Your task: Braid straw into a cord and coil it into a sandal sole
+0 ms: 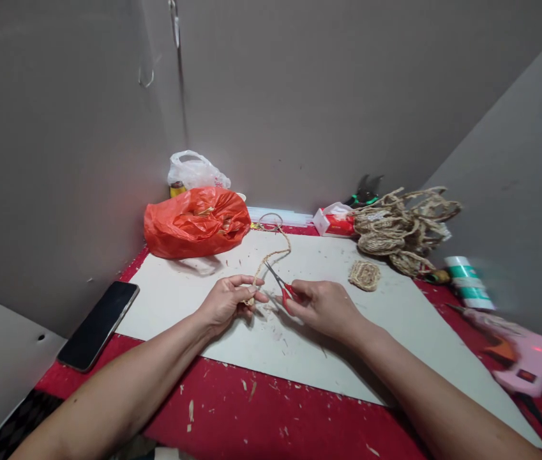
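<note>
My left hand (227, 300) pinches the near end of a braided straw cord (273, 253) that runs back toward the orange bag. My right hand (321, 306) grips small red-handled scissors (281, 285), whose blades are parted and point at the cord just beside my left fingertips. Both hands rest over a white board (299, 345) lying on a red table cover (261, 415). Bits of straw lie scattered under the hands.
An orange plastic bag (196, 222) and a clear bag (195, 170) sit at the back left. A phone (99, 324) lies at the left. A pile of woven straw pieces (402, 227), a small woven square (364, 275), a tissue pack (335, 221), a tape roll (466, 281) and a pink glue gun (534, 364) lie at the right.
</note>
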`<state>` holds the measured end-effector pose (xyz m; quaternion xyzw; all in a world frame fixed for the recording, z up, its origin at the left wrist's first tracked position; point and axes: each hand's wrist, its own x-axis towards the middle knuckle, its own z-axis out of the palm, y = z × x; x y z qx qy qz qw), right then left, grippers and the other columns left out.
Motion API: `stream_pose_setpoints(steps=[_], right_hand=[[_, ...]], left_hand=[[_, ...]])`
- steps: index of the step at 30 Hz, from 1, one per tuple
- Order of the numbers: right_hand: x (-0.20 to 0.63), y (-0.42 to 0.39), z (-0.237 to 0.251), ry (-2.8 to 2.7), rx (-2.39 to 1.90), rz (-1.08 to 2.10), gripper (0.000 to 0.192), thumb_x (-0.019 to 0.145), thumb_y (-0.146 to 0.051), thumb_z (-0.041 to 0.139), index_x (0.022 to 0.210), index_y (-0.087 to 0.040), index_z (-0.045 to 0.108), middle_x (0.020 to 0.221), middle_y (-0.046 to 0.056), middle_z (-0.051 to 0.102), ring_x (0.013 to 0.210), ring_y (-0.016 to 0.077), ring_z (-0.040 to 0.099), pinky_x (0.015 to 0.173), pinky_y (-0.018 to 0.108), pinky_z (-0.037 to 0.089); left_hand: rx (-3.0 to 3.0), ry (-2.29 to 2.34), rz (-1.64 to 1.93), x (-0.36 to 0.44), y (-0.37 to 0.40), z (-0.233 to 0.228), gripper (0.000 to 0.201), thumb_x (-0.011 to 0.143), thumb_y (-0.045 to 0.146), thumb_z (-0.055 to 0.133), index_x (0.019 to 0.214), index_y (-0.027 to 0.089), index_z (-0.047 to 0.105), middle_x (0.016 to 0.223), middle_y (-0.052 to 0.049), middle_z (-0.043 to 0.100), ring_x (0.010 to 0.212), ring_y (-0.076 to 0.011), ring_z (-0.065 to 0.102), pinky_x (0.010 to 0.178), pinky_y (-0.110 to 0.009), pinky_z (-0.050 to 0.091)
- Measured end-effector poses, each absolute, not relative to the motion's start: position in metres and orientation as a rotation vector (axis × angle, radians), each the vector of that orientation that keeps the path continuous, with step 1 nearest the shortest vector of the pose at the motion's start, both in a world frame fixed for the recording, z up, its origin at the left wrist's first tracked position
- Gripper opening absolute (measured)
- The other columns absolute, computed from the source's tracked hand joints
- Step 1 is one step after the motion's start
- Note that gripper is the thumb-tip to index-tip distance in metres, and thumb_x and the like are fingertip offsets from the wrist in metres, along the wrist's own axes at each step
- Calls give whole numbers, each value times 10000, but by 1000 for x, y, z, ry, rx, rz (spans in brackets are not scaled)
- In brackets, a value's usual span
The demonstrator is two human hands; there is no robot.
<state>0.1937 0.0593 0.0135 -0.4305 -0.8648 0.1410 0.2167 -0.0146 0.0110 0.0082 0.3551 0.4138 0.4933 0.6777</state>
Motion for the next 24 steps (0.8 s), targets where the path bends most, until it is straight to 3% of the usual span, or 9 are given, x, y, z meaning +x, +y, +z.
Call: stream_pose_setpoints(steps=[4, 6, 9, 11, 13, 16, 18, 24], right_hand=[[186, 59, 13, -1865, -1138, 1178, 411, 800, -507, 558, 556, -196, 445, 483, -45, 382, 465, 93, 329, 475, 252, 257], [179, 58, 14, -1506, -1059, 1574, 415, 789, -570, 570, 633, -190, 509, 551, -22, 481, 504, 109, 438, 477, 240, 338], [172, 56, 17, -1016, -883, 1963, 356, 758, -542, 638, 786, -193, 579, 812, 55, 654, 724, 179, 622, 622, 303, 501], [173, 59, 19, -752, -806, 2031, 320, 775, -503, 642, 777, -193, 566, 898, 97, 687, 757, 190, 649, 695, 346, 533], [179, 64, 21, -564, -754, 2015, 326, 802, -490, 616, 703, -192, 526, 788, 87, 686, 582, 133, 604, 591, 290, 532], [190, 73, 24, -469, -654, 1981, 408, 806, -483, 611, 582, -198, 423, 470, -36, 489, 344, 47, 345, 333, 153, 326], [195, 77, 28, -471, -624, 1928, 483, 801, -489, 617, 530, -205, 335, 381, -93, 308, 307, 36, 210, 283, 138, 192], [197, 83, 38, -490, -616, 1686, 588, 778, -477, 653, 519, -216, 193, 366, -119, 199, 314, 33, 89, 283, 149, 111]], left_hand=[[904, 965, 1109, -10, 6, 11, 458, 666, 356, 758, 1025, 107, 620, 736, -76, 700, 451, -75, 522, 484, -221, 418], [1030, 982, 1094, -6, 2, 11, 467, 691, 387, 732, 1045, 104, 617, 710, -74, 691, 455, -76, 515, 496, -221, 406], [1269, 1028, 1005, 1, -6, 6, 396, 765, 344, 650, 1075, 98, 636, 634, -35, 643, 472, -69, 484, 516, -209, 379], [1438, 1069, 911, 4, -11, 2, 333, 798, 288, 588, 1065, 103, 657, 589, -3, 592, 494, -79, 480, 533, -213, 378], [1607, 1117, 850, 5, -15, -1, 278, 809, 242, 539, 1009, 114, 685, 574, 12, 561, 510, -86, 468, 544, -217, 373], [1748, 1174, 802, 6, -18, -1, 258, 818, 218, 495, 948, 124, 696, 556, 25, 536, 511, -87, 435, 539, -215, 352], [1762, 1182, 777, 7, -20, 3, 260, 826, 225, 480, 941, 119, 687, 542, 32, 516, 503, -87, 420, 527, -212, 339], [1863, 1122, 776, 13, -28, 16, 256, 826, 196, 458, 934, 104, 672, 567, 29, 503, 531, -88, 397, 543, -206, 339]])
